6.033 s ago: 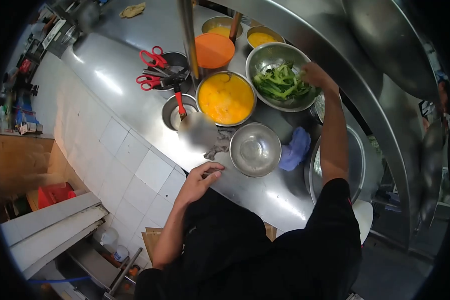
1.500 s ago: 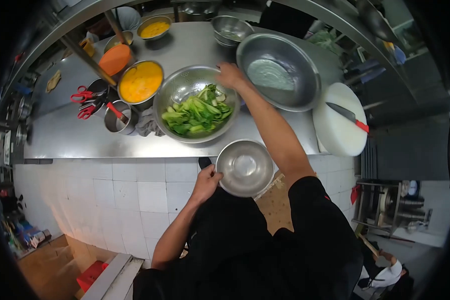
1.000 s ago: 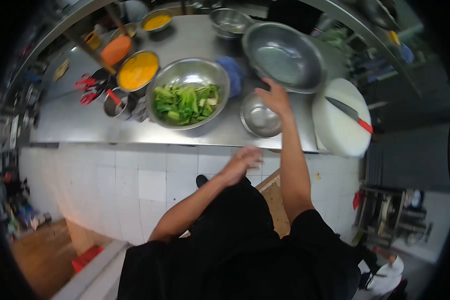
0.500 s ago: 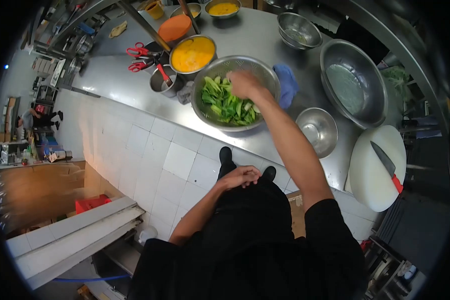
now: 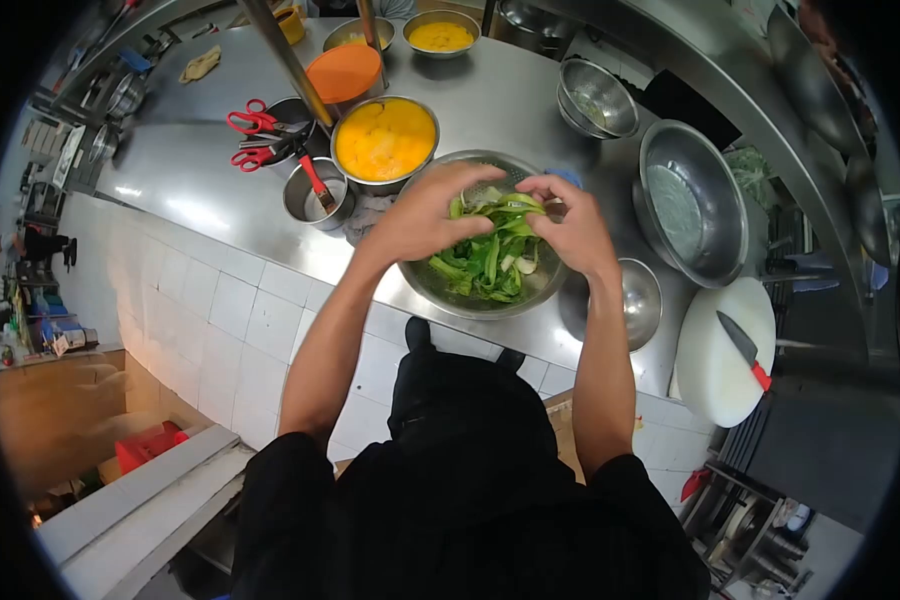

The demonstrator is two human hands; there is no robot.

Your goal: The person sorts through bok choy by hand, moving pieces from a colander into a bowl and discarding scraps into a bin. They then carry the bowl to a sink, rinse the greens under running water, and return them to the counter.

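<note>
Chopped leafy greens [image 5: 490,262] lie heaped in a perforated metal colander [image 5: 433,290] near the counter's edge. Over the left side of the heap, my left hand [image 5: 432,215] is open, with thumb and fingers spread apart. My right hand [image 5: 576,228] curves over the right side of the heap, its thumb and fingertips apart and close to the upper stems. Several pieces of greens stand up between the two hands. Whether the fingertips touch them is hard to see. A blue cloth [image 5: 567,176] shows partly behind my right hand.
Left of the colander stand a bowl of yellow liquid [image 5: 385,140], a metal pot with a brush [image 5: 300,210] and red-handled scissors [image 5: 254,120]. To the right are a small metal bowl [image 5: 642,305], a large basin [image 5: 720,235] and a knife [image 5: 738,337] on a round white board [image 5: 705,385].
My left hand has risen from in front of my body to the colander. My right hand has shifted to the right side of the greens. The camera view has moved.
</note>
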